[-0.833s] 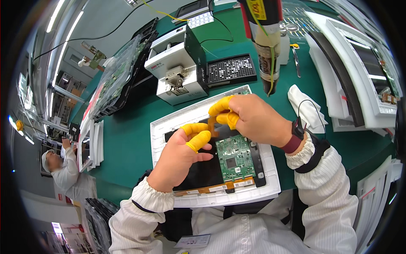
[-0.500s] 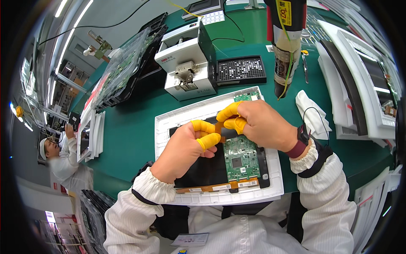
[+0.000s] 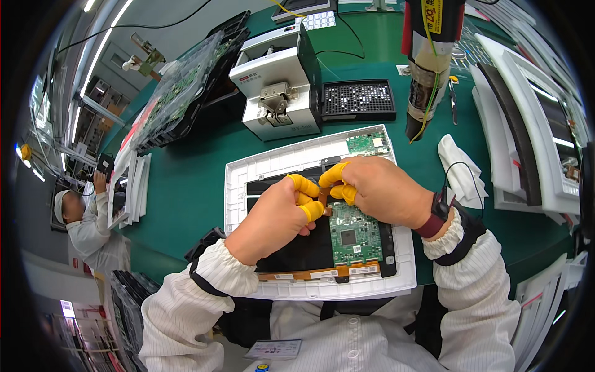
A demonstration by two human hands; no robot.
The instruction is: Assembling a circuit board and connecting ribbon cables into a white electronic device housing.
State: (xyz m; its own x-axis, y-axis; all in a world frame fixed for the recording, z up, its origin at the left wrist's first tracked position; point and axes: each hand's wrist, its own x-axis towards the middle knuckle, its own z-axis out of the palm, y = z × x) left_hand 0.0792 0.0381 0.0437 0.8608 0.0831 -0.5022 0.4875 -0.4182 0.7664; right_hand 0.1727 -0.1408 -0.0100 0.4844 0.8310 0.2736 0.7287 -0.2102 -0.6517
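Note:
My left hand [image 3: 273,214], with yellow finger cots on its fingertips, is closed in a pinch at the left side of an orange-brown flex cable [image 3: 323,196]. My right hand [image 3: 384,189], also in yellow finger cots, pinches the cable's upper part. Beneath them lies a black display panel [image 3: 313,248] in a white plastic frame [image 3: 404,260]. A green circuit board [image 3: 356,229] sits on the panel's right part, just below my fingers. A smaller green board [image 3: 365,144] lies at the frame's far right corner. My fingers partly cover the cable's ends.
A white boxy machine [image 3: 279,87] and a black tray of small shiny parts [image 3: 359,99] stand beyond the frame. A dark cylindrical tool [image 3: 427,80] hangs at far right. Right are a white cloth [image 3: 460,170], tweezers [image 3: 453,99] and stacked frames [image 3: 527,124]. A co-worker [image 3: 90,223] is at far left.
Both hands stay at the cable; their fingers have shifted slightly, and more of the cable shows between them. The whole view has moved a little.

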